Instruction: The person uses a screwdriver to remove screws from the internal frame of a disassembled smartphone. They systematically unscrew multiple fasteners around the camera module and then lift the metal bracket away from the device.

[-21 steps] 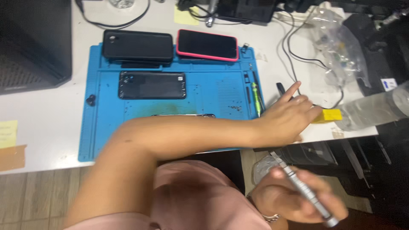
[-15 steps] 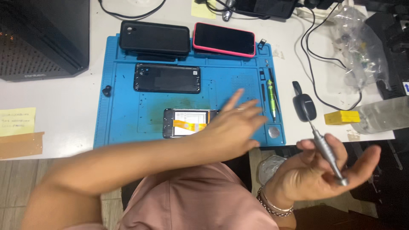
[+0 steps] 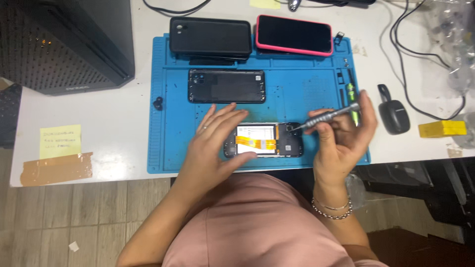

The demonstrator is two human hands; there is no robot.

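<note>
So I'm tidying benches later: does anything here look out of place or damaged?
Mostly orderly. One oddity: a strip of brown tape is stuck askew on the white table's front edge, beside a yellow sticky note. The opened phone lies square on the blue mat.

pink-cased phone (image 3: 294, 34), yellow sticky note (image 3: 60, 141)

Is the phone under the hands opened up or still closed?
Opened: the phone lies with its back off, orange flex cable exposed; a screwdriver tip rests on it.
</note>
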